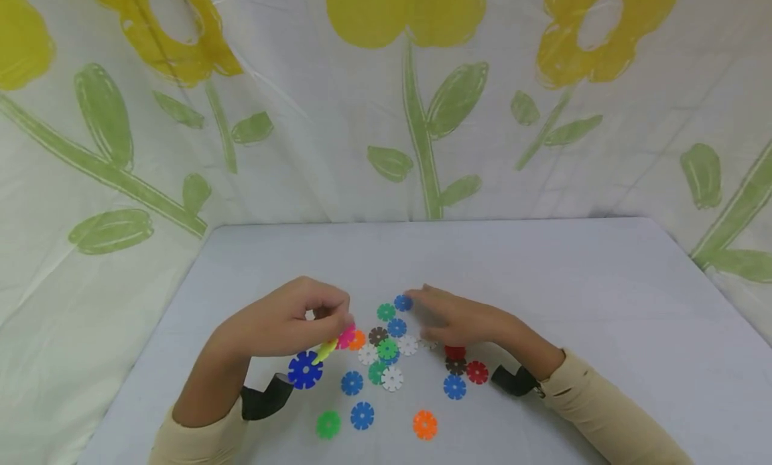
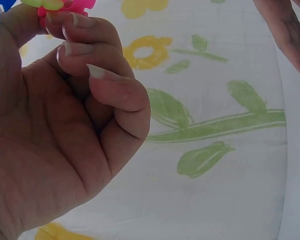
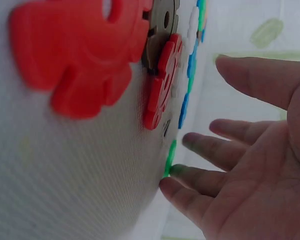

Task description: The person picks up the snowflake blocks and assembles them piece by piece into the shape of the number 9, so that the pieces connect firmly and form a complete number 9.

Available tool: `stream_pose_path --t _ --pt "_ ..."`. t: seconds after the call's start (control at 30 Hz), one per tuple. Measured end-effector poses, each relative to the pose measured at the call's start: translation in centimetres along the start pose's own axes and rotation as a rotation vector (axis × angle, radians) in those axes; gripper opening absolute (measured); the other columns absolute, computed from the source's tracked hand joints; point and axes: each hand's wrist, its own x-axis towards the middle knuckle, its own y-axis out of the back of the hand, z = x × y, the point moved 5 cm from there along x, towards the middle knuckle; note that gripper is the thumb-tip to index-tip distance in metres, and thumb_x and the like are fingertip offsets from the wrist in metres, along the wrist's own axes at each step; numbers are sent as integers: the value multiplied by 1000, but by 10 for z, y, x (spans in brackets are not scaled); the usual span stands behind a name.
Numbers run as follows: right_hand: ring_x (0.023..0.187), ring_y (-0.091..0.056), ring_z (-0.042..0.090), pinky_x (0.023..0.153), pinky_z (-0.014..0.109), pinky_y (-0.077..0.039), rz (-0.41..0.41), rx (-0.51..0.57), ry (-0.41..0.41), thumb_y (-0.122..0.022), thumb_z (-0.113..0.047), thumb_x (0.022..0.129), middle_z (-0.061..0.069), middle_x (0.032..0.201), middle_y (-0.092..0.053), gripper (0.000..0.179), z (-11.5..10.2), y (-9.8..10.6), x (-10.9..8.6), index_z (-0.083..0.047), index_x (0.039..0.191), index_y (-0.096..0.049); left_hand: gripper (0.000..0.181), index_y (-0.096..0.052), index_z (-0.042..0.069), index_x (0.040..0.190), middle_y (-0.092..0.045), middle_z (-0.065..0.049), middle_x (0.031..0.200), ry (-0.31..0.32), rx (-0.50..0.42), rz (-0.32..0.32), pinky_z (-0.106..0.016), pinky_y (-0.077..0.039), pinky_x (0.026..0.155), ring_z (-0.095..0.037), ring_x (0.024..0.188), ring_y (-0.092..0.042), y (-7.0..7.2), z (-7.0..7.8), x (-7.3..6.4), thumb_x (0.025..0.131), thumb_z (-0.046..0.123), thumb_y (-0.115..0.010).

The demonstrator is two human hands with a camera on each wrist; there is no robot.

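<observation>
My left hand [image 1: 283, 324] pinches a pink notched plastic disc [image 1: 346, 336] between thumb and fingertips. Joined to it in a slanting chain are a yellow disc [image 1: 326, 350] and a dark blue disc [image 1: 305, 370]. In the left wrist view the fingers curl toward the palm, with the pink disc [image 2: 76, 6] at their tips. My right hand [image 1: 464, 317] hovers over the right side of the scattered discs, its fingers extended and nothing gripped. Its fingertips are close to a blue disc [image 1: 403, 303]; whether they touch it I cannot tell.
Loose notched discs lie in the middle, among them a green one [image 1: 387, 348], a white one [image 1: 392, 378] and a brown one [image 1: 378, 336]. A red disc [image 1: 477, 372] lies below the right hand. Nearer are an orange disc [image 1: 425, 425] and a green disc [image 1: 328, 425] on the white table [image 1: 543, 264].
</observation>
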Motion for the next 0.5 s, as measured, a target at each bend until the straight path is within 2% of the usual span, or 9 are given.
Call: stream_pose_path --t 0.2,0.27,0.5 --pt "149 -20 37 116 51 -25 2 -54 -6 -65 -19 98 17 158 -34 66 1 -1 -1 -1 153 -35 28 -54 15 73 -51 7 63 -8 -1 -3 -27 -47 54 -14 58 -53 0 1 1 99 4 -53" --pt "148 -21 37 116 51 -26 4 -66 6 -66 -19 97 17 157 -36 64 1 -1 -1 0 152 -37 27 -53 15 74 -51 6 64 -13 -1 15 -28 -48 55 -15 58 -53 0 0 1 99 4 -52" --pt "147 -26 38 115 51 -28 21 -83 28 -68 -19 96 17 154 -41 61 1 0 -1 -2 149 -42 27 -52 16 77 -49 6 65 -54 34 165 -29 -48 56 -17 60 -53 10 1 -1 100 2 -50"
